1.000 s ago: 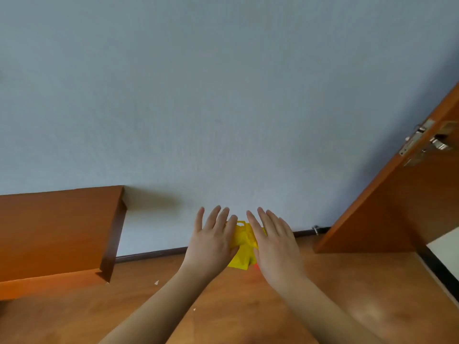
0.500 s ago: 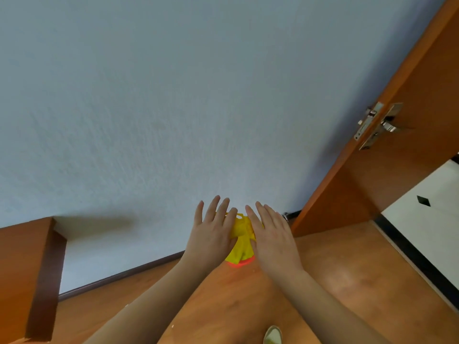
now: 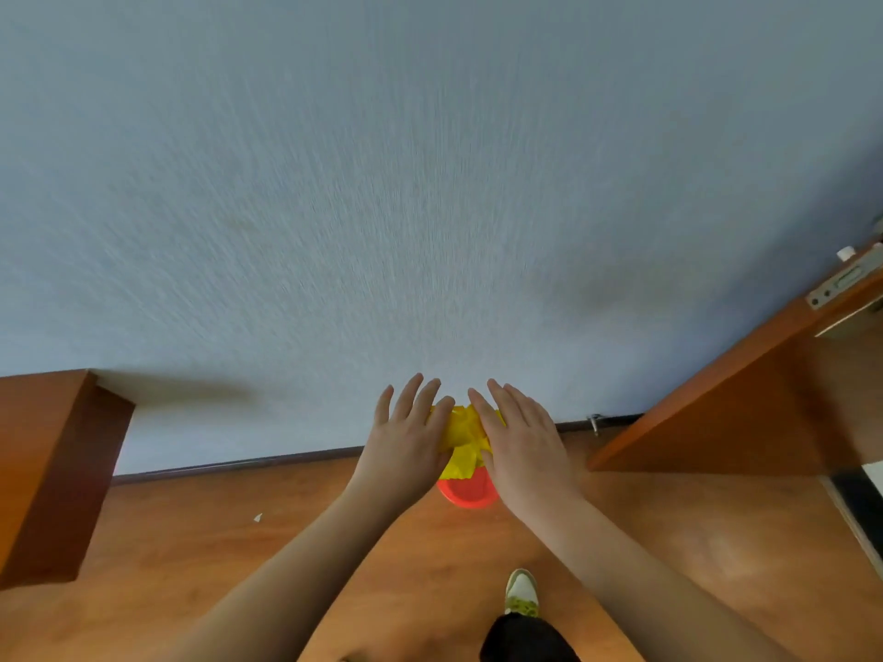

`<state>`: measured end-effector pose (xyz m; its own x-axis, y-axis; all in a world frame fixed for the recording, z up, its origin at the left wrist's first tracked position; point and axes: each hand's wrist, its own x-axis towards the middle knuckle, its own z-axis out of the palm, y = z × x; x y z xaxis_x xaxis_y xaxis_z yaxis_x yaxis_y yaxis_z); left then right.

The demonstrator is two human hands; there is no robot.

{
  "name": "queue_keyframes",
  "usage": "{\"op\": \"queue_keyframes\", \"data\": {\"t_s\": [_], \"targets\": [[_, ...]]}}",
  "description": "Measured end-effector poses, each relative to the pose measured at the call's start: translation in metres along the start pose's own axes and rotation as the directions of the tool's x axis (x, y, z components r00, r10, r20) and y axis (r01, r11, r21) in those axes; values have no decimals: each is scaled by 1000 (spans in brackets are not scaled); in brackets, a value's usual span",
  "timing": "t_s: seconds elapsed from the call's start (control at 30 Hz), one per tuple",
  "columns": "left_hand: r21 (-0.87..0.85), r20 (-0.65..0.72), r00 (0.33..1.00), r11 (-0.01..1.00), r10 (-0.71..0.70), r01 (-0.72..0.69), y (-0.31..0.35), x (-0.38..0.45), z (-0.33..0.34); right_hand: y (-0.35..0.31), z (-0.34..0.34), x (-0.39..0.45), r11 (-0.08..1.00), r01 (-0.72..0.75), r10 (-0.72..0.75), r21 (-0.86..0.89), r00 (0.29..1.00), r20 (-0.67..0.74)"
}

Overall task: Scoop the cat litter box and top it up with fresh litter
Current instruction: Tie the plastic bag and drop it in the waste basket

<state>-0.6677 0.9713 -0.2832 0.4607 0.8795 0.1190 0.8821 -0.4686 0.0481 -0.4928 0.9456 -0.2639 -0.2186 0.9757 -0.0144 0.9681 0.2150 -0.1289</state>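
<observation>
The litter box is not in view, nor is any scoop or bag of litter; the only things in hand are a crumpled yellow bag (image 3: 466, 434) and a small red tub (image 3: 467, 492).

The left hand (image 3: 406, 441) and the right hand (image 3: 518, 444) are raised side by side in front of a pale blue, finely textured wall (image 3: 430, 183), backs toward the camera. The fingers of both are stretched out and slightly spread, not curled. The yellow bag is pressed between the two palms. The red tub shows just below the bag, between the wrists; whether it hangs inside the bag or is held separately cannot be told.

Judgement on handling: the yellow bag looks like thin plastic film, creased and bunched, so it should be very light, soft and slippery, with no shape of its own. A flat press between the palms is a weak hold; pinching the film at its rim or handles would be more secure. The red tub appears to be smooth rigid plastic, round, with a plain rim; it should be light and best taken at that rim.

Below is a glossy orange-brown wooden floor (image 3: 215, 542) with a dark skirting strip. A wooden cabinet (image 3: 48, 470) stands at the left and an open wooden door (image 3: 740, 413) at the right. One light shoe (image 3: 522, 592) shows near the lower edge.
</observation>
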Motion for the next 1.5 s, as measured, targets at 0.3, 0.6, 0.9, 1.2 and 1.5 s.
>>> {"op": "queue_keyframes", "data": {"t_s": [0.3, 0.6, 0.9, 1.2, 1.5], "targets": [[0, 22, 987, 987, -158, 158, 36, 50, 18, 71, 9, 39, 987, 152, -155, 49, 985, 70], [1, 53, 991, 992, -126, 126, 37, 51, 51, 76, 46, 40, 988, 144, -148, 56, 985, 86], [-28, 132, 984, 992, -122, 127, 38, 16, 102, 66, 97, 18, 992, 129, -125, -17, 982, 140], [-58, 104, 983, 985, -154, 161, 40, 19, 175, 86, 170, 34, 993, 112, -114, 27, 985, 127], [-149, 135, 966, 960, -219, 238, 25, 49, 301, 120, 295, 80, 987, 105, -114, 121, 991, 70]]}}
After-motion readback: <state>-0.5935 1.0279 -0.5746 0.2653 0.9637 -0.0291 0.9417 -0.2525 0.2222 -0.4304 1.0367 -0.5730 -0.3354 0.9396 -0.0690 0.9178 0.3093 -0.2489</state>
